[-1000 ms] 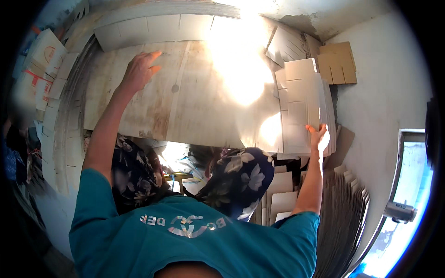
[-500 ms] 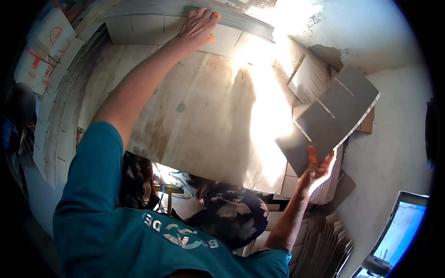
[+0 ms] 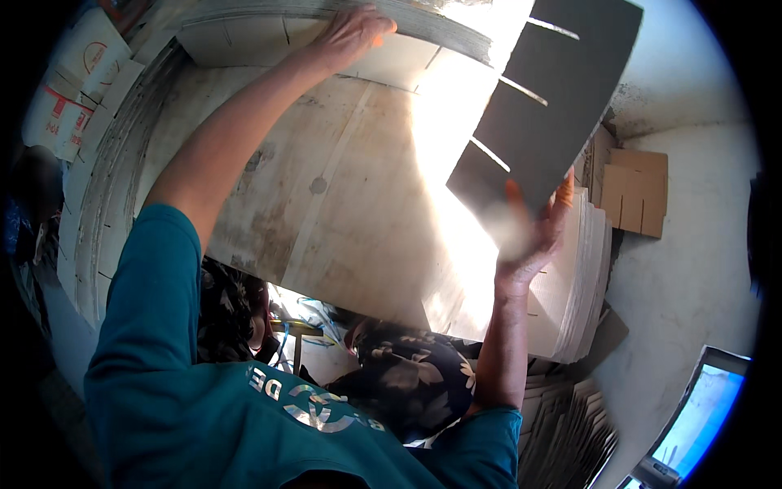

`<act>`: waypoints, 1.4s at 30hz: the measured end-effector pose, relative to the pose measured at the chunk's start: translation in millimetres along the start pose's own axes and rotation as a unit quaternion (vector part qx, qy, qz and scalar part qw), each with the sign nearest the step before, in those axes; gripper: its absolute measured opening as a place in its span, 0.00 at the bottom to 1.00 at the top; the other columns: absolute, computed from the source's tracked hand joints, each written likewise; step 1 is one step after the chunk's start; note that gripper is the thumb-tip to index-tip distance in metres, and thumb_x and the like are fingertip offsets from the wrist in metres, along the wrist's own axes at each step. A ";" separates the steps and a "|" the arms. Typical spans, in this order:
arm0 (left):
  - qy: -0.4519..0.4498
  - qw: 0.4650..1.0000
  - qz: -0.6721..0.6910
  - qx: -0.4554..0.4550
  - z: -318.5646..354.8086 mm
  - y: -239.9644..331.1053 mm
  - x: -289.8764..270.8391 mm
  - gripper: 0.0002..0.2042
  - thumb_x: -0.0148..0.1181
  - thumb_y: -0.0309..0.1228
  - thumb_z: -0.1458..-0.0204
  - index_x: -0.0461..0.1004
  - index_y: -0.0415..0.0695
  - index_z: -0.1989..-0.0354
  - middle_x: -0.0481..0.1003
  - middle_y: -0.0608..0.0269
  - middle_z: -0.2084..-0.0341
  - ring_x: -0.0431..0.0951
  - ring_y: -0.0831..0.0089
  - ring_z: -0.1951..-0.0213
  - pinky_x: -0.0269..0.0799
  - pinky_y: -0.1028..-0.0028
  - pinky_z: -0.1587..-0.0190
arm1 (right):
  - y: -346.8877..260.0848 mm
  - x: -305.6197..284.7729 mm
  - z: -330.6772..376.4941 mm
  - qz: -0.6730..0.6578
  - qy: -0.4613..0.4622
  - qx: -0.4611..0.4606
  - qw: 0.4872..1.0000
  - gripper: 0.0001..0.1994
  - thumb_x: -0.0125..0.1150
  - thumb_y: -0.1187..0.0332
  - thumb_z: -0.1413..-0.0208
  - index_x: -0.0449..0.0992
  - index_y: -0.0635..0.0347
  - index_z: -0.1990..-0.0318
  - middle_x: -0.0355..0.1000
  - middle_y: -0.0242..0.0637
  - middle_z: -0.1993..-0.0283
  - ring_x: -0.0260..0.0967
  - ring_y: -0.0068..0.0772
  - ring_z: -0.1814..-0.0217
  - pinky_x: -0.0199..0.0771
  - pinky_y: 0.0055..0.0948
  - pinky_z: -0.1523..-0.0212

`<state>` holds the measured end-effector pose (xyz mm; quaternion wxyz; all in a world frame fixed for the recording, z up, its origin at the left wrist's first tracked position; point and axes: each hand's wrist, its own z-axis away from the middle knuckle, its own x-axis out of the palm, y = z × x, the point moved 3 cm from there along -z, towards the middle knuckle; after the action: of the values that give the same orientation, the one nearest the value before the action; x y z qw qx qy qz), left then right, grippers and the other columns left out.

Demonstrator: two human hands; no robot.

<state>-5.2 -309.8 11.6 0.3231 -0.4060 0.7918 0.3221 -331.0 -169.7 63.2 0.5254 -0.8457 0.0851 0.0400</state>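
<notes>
My right hand [image 3: 538, 236] grips a flat cardboard divider [image 3: 562, 90] by its lower end. The divider is dark grey on this face, has several narrow slots cut in from one long edge, and is held up tilted. My left hand [image 3: 354, 39] reaches to the far side of the table, its fingers curled over the edge of a long stack of slotted cardboard sheets [image 3: 244, 41]. Orange covers the tips of some fingers on both hands. How many sheets the left fingers pinch is hidden.
Before me is a worn wooden tabletop [image 3: 326, 196], with strong sunlight on its right part. More cardboard stacks [image 3: 106, 196] line the left edge, and others [image 3: 582, 285] stand at the right. A brown cardboard piece [image 3: 635, 196] leans on the wall; a blue-lit screen [image 3: 700, 416] is at lower right.
My right hand has raised the divider up and away from me, turning it more upright. The left hand has shifted slightly right along the far stack, its fingers more curled.
</notes>
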 end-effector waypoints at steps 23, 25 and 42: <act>-0.042 0.984 0.081 0.152 40.2 134.2 -15.3 0.07 0.54 0.20 0.63 0.66 0.39 0.73 0.66 0.59 0.78 0.67 0.62 0.70 0.67 0.65 0.71 | 0.4 24.2 -7.8 0.225 -0.032 -0.080 0.970 0.35 0.52 0.85 0.47 0.51 0.51 0.32 0.66 0.42 0.41 0.68 0.27 0.46 0.70 0.25 0.47; -0.048 0.979 0.110 0.165 40.5 145.6 -23.8 0.06 0.54 0.21 0.62 0.67 0.39 0.73 0.66 0.60 0.78 0.67 0.62 0.70 0.66 0.66 0.72 | 9.6 28.0 -9.2 0.215 -0.047 -0.121 0.968 0.36 0.51 0.86 0.48 0.50 0.52 0.32 0.66 0.44 0.41 0.69 0.30 0.46 0.72 0.27 0.48; -0.107 0.975 -0.192 -0.039 -7.7 34.6 -2.5 0.28 0.70 0.32 0.63 0.65 0.40 0.53 0.69 0.60 0.58 0.66 0.65 0.52 0.63 0.65 0.52 | 18.7 45.2 12.4 0.281 -0.088 -0.071 0.953 0.39 0.54 0.86 0.48 0.42 0.56 0.30 0.67 0.45 0.44 0.70 0.34 0.50 0.72 0.28 0.50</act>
<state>-35.5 -298.7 26.6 0.4461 -0.5255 0.6468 0.3263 -289.8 -171.2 34.1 0.4368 -0.8158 0.2694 0.2666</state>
